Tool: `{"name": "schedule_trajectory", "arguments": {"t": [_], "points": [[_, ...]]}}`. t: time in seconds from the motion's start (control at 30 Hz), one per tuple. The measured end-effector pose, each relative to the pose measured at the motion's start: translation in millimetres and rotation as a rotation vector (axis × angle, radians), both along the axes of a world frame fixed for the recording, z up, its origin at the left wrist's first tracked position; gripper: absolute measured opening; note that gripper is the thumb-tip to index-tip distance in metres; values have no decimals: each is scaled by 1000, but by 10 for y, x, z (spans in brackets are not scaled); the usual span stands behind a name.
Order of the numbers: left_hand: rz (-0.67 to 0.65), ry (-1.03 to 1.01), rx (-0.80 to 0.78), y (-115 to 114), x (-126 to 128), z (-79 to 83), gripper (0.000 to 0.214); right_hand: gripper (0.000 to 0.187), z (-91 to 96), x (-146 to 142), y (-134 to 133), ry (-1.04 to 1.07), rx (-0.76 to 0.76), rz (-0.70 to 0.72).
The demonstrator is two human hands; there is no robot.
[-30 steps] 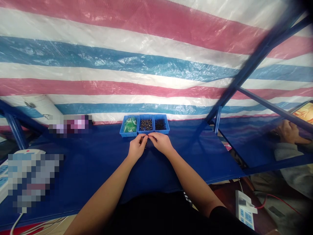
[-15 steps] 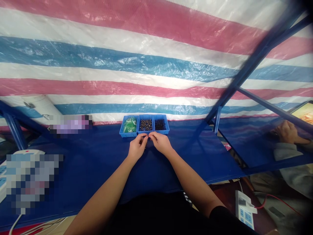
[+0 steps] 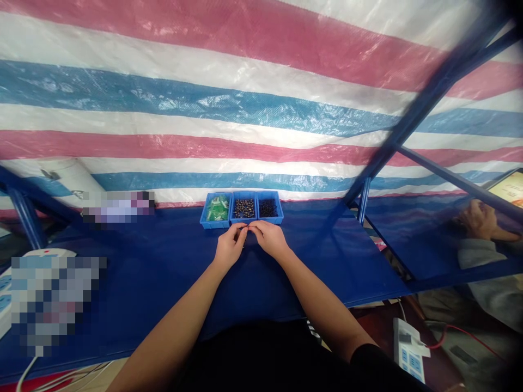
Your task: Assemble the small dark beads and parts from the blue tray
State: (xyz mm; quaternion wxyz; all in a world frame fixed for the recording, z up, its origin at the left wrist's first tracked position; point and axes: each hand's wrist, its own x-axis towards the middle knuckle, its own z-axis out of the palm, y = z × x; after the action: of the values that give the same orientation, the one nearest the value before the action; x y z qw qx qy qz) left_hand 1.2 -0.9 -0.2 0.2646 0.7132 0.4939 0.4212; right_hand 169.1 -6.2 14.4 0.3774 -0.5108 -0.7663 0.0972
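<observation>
My left hand [image 3: 229, 246] and my right hand [image 3: 269, 238] meet fingertip to fingertip over the blue table cover [image 3: 163, 272], just in front of three small blue bins. Both hands are pinched closed on a tiny part that is too small to name. The left bin [image 3: 216, 209] holds pale green pieces. The middle bin [image 3: 244, 208] holds small dark and brown parts. The right bin [image 3: 268, 208] holds small black parts.
A striped red, white and blue tarp [image 3: 245, 98] hangs behind the table. Blue metal frame bars [image 3: 412, 120] cross at the right. Another person's hand [image 3: 476, 220] is at the far right. A white power strip [image 3: 408, 348] lies on the floor at lower right.
</observation>
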Motion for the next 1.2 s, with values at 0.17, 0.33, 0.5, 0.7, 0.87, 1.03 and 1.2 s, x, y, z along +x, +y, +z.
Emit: {"name": "schedule_trajectory", "arguments": {"t": [0.17, 0.33, 0.5, 0.7, 0.87, 1.03, 1.2], "points": [[0, -2, 7, 8, -4, -16, 31, 25, 54, -14, -29, -1, -68, -5], [3, -14, 41, -4, -3, 3, 32, 26, 62, -13, -27, -18, -54, 28], [-55, -33, 43, -19, 7, 24, 35, 26, 52, 15, -5, -92, -40, 12], [11, -43, 42, 3, 2, -2, 31, 26, 59, 16, -13, -25, -12, 26], [7, -55, 35, 4, 3, -14, 30, 26, 31, 16, -3, -22, -4, 16], [-13, -59, 30, -10, 11, -3, 31, 26, 80, 10, -28, -64, -55, 15], [1, -57, 21, -2, 7, 13, 31, 25, 100, -6, -40, -68, -81, 3]]}}
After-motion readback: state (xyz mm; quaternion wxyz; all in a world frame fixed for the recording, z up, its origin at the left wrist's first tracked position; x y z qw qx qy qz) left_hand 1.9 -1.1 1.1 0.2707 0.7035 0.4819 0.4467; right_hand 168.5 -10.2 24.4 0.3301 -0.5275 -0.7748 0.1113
